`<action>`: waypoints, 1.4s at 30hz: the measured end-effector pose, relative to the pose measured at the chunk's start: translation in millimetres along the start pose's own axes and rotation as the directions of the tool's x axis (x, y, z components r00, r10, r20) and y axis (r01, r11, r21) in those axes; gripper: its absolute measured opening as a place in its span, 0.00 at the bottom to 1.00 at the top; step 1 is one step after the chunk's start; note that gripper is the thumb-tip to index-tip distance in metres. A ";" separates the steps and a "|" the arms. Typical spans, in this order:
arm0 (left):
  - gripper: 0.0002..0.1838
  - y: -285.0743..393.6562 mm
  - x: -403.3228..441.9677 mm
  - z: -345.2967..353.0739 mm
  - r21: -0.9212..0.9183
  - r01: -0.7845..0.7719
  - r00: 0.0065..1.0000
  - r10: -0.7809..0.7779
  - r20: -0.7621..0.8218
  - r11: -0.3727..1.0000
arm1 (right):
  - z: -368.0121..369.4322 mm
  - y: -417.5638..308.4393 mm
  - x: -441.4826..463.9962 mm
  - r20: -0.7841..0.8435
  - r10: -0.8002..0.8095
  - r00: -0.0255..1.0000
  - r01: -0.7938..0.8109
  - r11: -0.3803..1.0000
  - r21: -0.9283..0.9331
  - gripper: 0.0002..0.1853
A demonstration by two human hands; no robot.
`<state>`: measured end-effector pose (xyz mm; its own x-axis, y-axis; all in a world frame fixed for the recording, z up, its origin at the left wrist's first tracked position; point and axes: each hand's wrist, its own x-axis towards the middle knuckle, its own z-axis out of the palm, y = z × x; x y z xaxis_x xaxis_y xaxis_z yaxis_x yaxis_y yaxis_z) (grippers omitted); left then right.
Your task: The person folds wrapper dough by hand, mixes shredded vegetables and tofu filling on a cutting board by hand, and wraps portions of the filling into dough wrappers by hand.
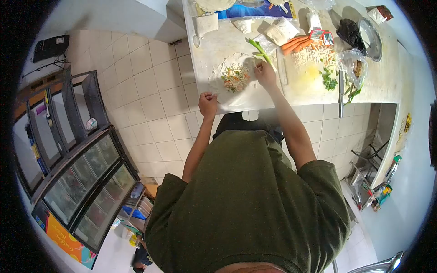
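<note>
A thin, pale sheet of dough (233,101) lies flat on the white counter, with a heap of chopped vegetables (235,78) in its middle. My left hand (208,103) is at the sheet's near left edge, fingers curled closed; what they pinch, if anything, is too small to make out. Across the filling, my right hand (265,74) is closed at the sheet's right edge, and what lies between its fingertips is hidden. Just beyond my right hand is a green stalk (259,49).
Carrots (297,44), shredded vegetables (314,58) and chopped greens (329,79) lie to the right. A knife (341,94) overhangs the front edge. Farther right are plastic bags (353,66) and a metal bowl (371,40). A glass-fronted cabinet (84,179) stands left.
</note>
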<state>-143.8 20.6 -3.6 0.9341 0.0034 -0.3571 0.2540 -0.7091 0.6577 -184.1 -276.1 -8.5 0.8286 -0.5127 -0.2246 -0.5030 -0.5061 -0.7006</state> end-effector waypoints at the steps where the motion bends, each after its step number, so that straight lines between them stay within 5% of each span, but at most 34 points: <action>1: 0.14 -5.9 2.1 2.3 -0.035 0.003 1.000 -0.003 0.007 0.999 | -0.9 -3.9 -1.5 -0.066 -0.046 0.997 0.043 0.998 -0.041 0.15; 3: 0.13 -16.1 5.0 5.8 -0.106 0.012 0.999 -0.009 0.033 0.994 | 1.0 -7.4 -4.7 -0.190 -0.146 0.971 0.122 0.983 -0.134 0.13; 9: 0.20 -31.4 1.4 12.3 -0.391 0.084 0.996 -0.085 0.015 0.917 | 15.9 -7.1 -2.2 -0.068 0.078 0.995 -0.047 0.926 0.375 0.15; 11: 0.24 -47.0 4.1 22.1 -0.478 0.129 0.991 -0.123 0.044 0.869 | 6.9 -21.6 -4.4 -0.017 0.105 0.994 -0.095 0.946 0.308 0.15; 15: 0.25 -29.3 -1.8 20.2 -0.425 0.122 0.992 -0.106 0.063 0.897 | 16.4 -13.0 -1.0 -0.052 0.060 0.997 -0.054 0.991 0.122 0.14; 17: 0.25 -28.3 -2.5 21.1 -0.451 0.124 0.992 -0.112 0.052 0.884 | 13.5 -15.5 -5.2 -0.103 0.062 0.993 -0.042 0.981 0.189 0.16; 20: 0.24 -21.2 -1.1 15.6 0.140 -0.330 0.912 0.354 -0.209 0.933 | 2.7 -27.1 -9.4 -0.091 0.019 0.996 -0.004 0.988 0.157 0.15; 21: 0.24 -5.9 -0.2 10.2 0.036 -0.331 0.931 0.333 -0.149 0.943 | -0.4 -32.7 -12.4 -0.097 -0.030 0.995 0.043 0.990 0.132 0.15; 26: 0.23 48.2 36.6 18.7 -0.417 -0.238 0.916 0.345 0.204 0.877 | -4.5 -54.6 -22.5 -0.051 -0.170 0.984 0.173 0.984 0.040 0.12; 28: 0.25 101.9 35.1 16.6 -0.507 0.018 0.929 0.173 0.326 0.862 | -2.3 -66.2 -27.3 -0.065 -0.186 0.980 0.188 0.982 0.025 0.11; 29: 0.26 121.3 33.8 16.7 -0.533 0.149 0.915 0.089 0.394 0.833 | -0.4 -68.0 -28.4 -0.043 -0.201 0.979 0.201 0.980 -0.008 0.10; 32: 0.29 130.6 50.9 35.0 -0.347 0.152 0.877 0.035 0.479 0.925 | 3.0 -76.0 -36.8 0.027 -0.223 0.974 0.224 0.974 -0.037 0.09; 39: 0.21 113.6 48.0 42.8 -0.460 0.243 0.930 -0.070 0.361 0.854 | 24.4 -74.9 -57.1 0.061 -0.210 0.976 0.214 0.976 -0.050 0.11; 42: 0.20 85.9 58.1 50.3 -0.495 0.167 0.940 0.014 0.341 0.852 | 21.3 -72.6 -67.0 0.063 -0.236 0.970 0.242 0.963 -0.115 0.17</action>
<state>-80.4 -75.6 -1.2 0.7959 -0.2476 -0.5525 0.4967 -0.2547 0.8297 -197.9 -190.2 42.9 0.9377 -0.3343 -0.0950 -0.3124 -0.6912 -0.6517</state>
